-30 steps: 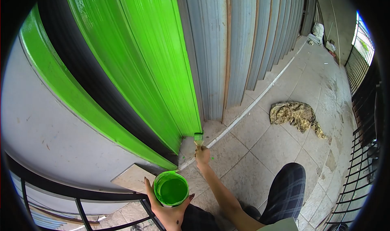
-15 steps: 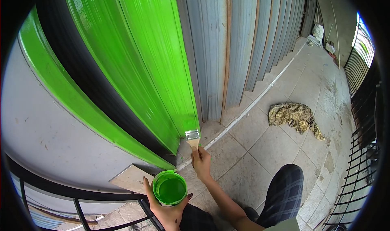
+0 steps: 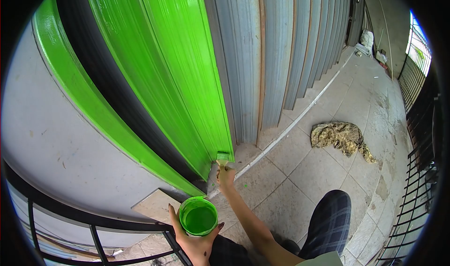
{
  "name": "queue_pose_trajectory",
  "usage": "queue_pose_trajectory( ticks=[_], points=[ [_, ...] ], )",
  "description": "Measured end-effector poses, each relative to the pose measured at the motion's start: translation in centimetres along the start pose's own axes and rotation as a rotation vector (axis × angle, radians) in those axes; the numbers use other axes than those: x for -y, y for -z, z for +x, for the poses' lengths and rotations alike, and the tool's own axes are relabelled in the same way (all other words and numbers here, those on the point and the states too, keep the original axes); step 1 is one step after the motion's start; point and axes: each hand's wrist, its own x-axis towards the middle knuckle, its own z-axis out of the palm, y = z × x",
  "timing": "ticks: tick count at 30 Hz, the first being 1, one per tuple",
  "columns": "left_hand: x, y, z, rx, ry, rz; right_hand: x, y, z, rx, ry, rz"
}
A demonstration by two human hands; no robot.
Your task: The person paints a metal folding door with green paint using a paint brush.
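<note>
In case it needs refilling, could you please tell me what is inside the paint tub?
The paint tub in the left hand holds green paint, which hides the bottom, so its depth cannot be seen.

Right of the right hand [image 3: 226, 176], open floor [image 3: 290, 186] reaches the cloth [image 3: 335, 136]. The panel [image 3: 187, 74] blocks straight ahead of its grip; the can [image 3: 198, 216] stands near, behind left; the knee [image 3: 333, 210] farther off, behind right.

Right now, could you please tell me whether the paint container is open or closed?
Open: the paint container is uncovered at the top, and green paint shows inside. The left hand holds it.
</note>
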Motion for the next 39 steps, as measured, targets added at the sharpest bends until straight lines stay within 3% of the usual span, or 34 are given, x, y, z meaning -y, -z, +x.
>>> queue_pose_trajectory(
  ticks=[2, 5, 7, 12, 15, 16, 20, 23, 26, 29, 39],
  points=[
    [0.1, 0.1, 0.0, 0.000, 0.004, 0.000, 2.0, -1.3, -2.7, 0.033, 0.114, 0.026],
    [0.2, 0.1, 0.1, 0.013, 0.022, 0.005, 5.7, -3.1, -5.6, 0.098, 0.113, 0.118],
    [0.2, 0.2, 0.3, 0.035, 0.057, 0.006, 8.2, -4.7, -8.6, 0.164, 0.252, 0.092],
    [0.8, 0.0, 0.2, 0.032, 0.053, 0.007, 7.7, -5.4, -9.6, 0.225, 0.485, 0.001],
    [0.4, -0.3, 0.8, 0.017, 0.032, 0.000, 6.5, -5.0, -11.2, 0.148, 0.863, -0.179],
    [0.2, -0.2, 0.5, 0.018, 0.033, 0.005, 6.7, -4.7, -11.6, 0.221, 0.750, -0.209],
    [0.5, -0.3, 0.6, 0.008, 0.051, 0.001, 6.9, -5.2, -8.8, 0.294, 0.653, -0.129],
    [0.7, -0.4, 0.7, 0.014, 0.041, 0.008, 6.7, -2.1, -9.5, 0.287, 0.458, -0.107],
    [0.8, -0.4, 0.7, 0.014, 0.033, 0.003, 4.8, 0.9, -9.4, 0.289, 0.029, -0.047],
    [0.8, -0.4, 0.6, 0.008, 0.018, 0.006, 5.2, 0.0, -7.5, 0.303, -0.052, -0.009],
    [1.2, -0.4, 0.7, -0.005, 0.013, 0.047, 16.7, -7.7, -12.6, 0.347, 0.112, 0.079]
  ],
)
